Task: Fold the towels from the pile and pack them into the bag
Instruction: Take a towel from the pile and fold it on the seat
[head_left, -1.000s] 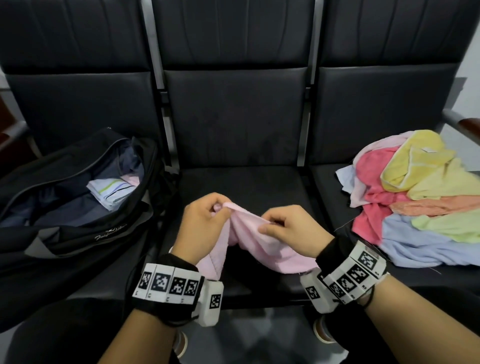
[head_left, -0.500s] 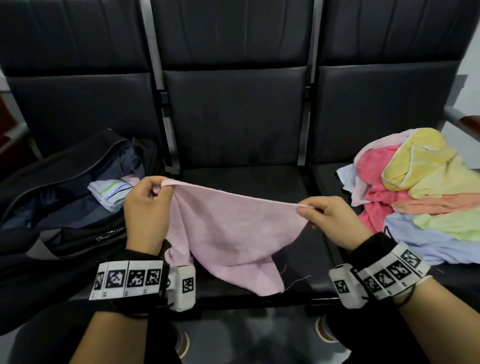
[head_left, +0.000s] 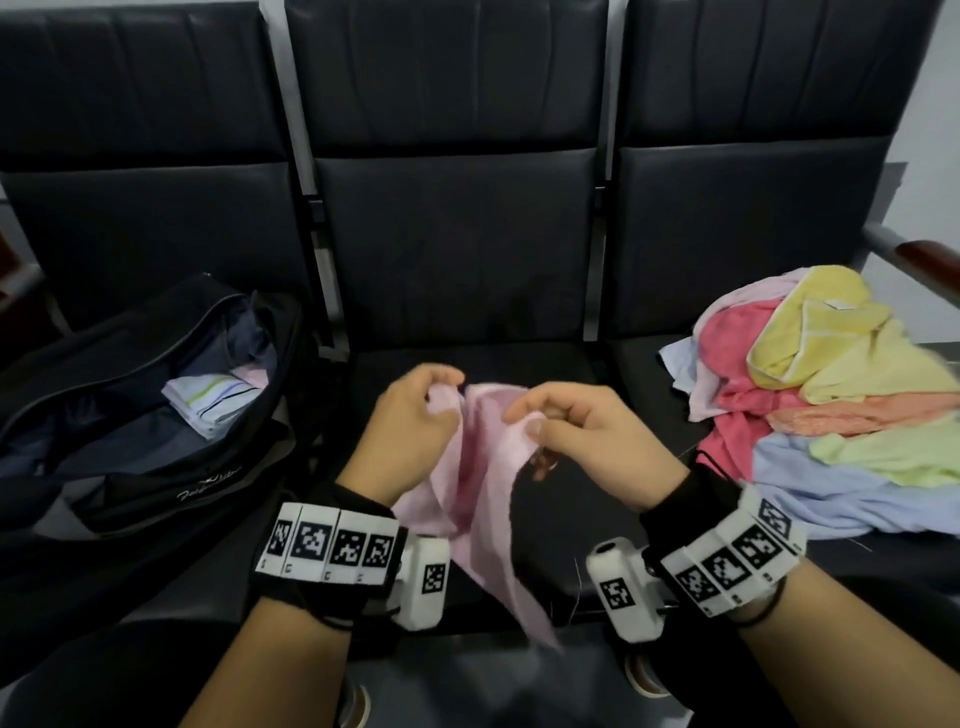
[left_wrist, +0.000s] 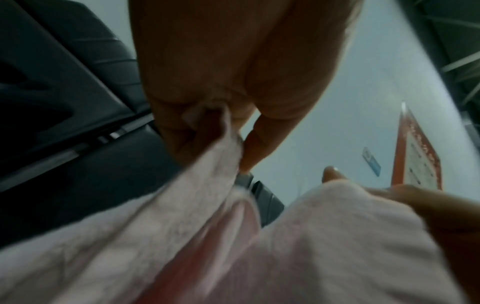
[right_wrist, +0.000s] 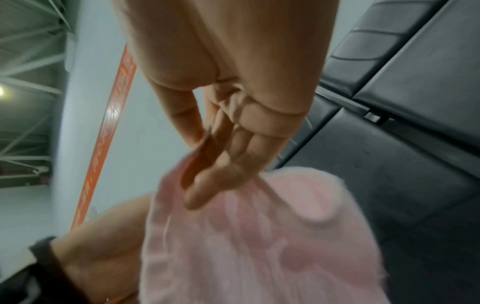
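Note:
I hold a pale pink towel (head_left: 475, 483) over the middle seat. My left hand (head_left: 415, 415) grips its top edge, with the cloth bunched in the curled fingers (left_wrist: 192, 121). My right hand (head_left: 566, 431) pinches the other part of the edge between thumb and fingers (right_wrist: 207, 174). The two hands are close together and the pink towel (left_wrist: 233, 246) hangs folded down between them. The pile of towels (head_left: 831, 405), yellow, pink, orange, green and blue, lies on the right seat. The open black bag (head_left: 130, 415) sits on the left seat with a folded striped towel (head_left: 213, 400) inside.
Three black padded seats (head_left: 457, 260) with metal dividers (head_left: 306, 208) stand in a row. A wooden armrest (head_left: 930, 254) juts out at the far right. My dark-clad legs and shoes show at the bottom edge.
My hands, which had spread the pink towel wide half a second ago, have come back together at the centre. The towel now hangs doubled between them.

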